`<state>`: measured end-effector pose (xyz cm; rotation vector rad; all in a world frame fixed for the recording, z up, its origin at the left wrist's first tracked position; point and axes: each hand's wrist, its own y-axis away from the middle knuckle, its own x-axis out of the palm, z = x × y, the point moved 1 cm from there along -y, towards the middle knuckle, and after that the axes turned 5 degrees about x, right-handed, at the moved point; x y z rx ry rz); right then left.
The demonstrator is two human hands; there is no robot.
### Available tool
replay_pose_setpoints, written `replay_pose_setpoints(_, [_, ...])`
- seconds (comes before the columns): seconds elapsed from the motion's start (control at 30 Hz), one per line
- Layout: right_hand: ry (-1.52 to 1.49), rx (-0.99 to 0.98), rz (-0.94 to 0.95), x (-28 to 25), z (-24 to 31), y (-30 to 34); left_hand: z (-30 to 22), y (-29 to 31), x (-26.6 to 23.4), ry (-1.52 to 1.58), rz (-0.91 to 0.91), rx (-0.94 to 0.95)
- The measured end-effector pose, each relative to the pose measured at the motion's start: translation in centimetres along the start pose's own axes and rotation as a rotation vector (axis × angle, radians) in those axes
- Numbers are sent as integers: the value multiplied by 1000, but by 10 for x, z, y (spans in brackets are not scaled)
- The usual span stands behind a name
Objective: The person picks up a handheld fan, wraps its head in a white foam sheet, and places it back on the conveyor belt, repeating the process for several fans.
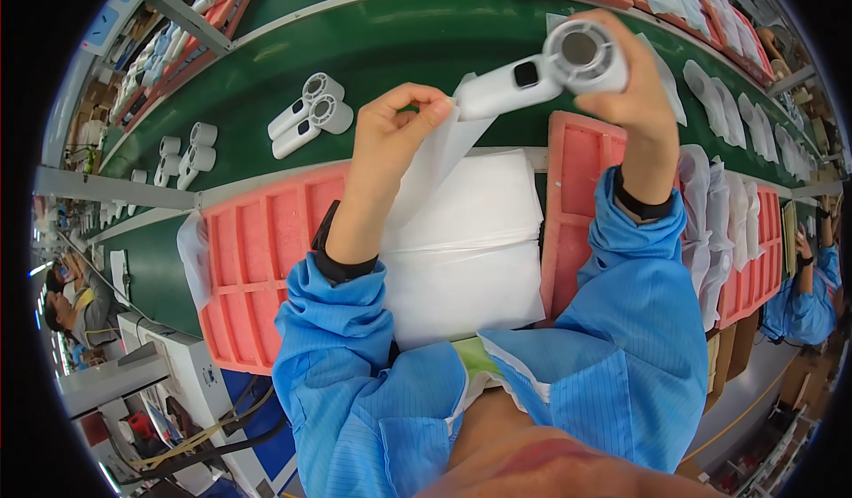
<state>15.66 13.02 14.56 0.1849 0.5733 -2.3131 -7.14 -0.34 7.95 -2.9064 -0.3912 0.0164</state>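
My right hand [635, 81] is closed round the head of a white hair dryer [510, 90], which has a round, ringed opening and a dark oval patch on its handle. The handle points left. At its end, my left hand [390, 134] pinches the edge of a thin white bag [448, 152] between thumb and fingers. The handle's tip meets the bag's mouth; how far inside it sits I cannot tell. Below my hands lies a stack of flat white bags [466, 276] in two piles, close to my body.
Pink divided trays flank the stack, one left [253, 272] and one right [568, 178]. Bare hair dryers [306, 125] stand on the green belt [390, 50] to the left. Bagged ones [706, 205] fill a tray at right. Another person [803, 298] sits far right.
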Motion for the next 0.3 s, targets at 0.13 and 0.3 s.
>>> replay_pose_setpoints(0.13, [131,-12,180,49,1,-3,-14,9,-1,173,-63,39])
replay_pose_setpoints(0.3, [380,-257,24,98,-15,-3,-18,12,2,446,-233,207])
